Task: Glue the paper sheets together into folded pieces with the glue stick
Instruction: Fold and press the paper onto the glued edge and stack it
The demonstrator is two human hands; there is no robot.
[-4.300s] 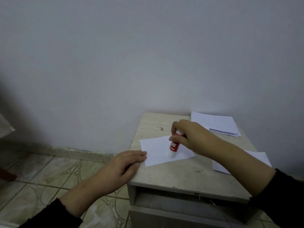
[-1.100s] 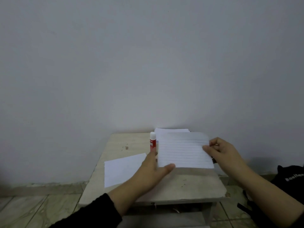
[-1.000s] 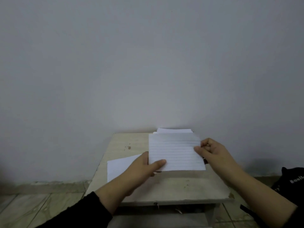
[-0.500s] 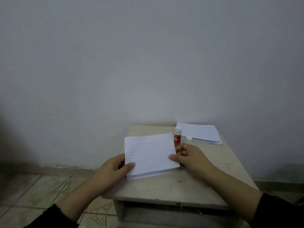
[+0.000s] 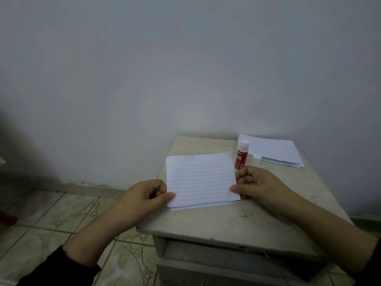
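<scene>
Item: white lined paper sheet (image 5: 201,178), laid over a plain sheet on the worn beige table (image 5: 237,219). Our left hand (image 5: 144,197) and right hand (image 5: 257,184) pinch its near corners. Red glue stick (image 5: 241,156) stands behind. We should square edges, then press flat.

the near right part of the small table (image 5: 243,221) lies bare, open to a hand from the front edge. the lined sheet (image 5: 201,179) covers the left-middle, with the left hand (image 5: 144,198) and right hand (image 5: 259,185) at its sides. behind, the upright glue stick (image 5: 241,155), its cap (image 5: 256,158) and the paper stack (image 5: 272,150) crowd the back right corner against the wall (image 5: 185,69).
</scene>
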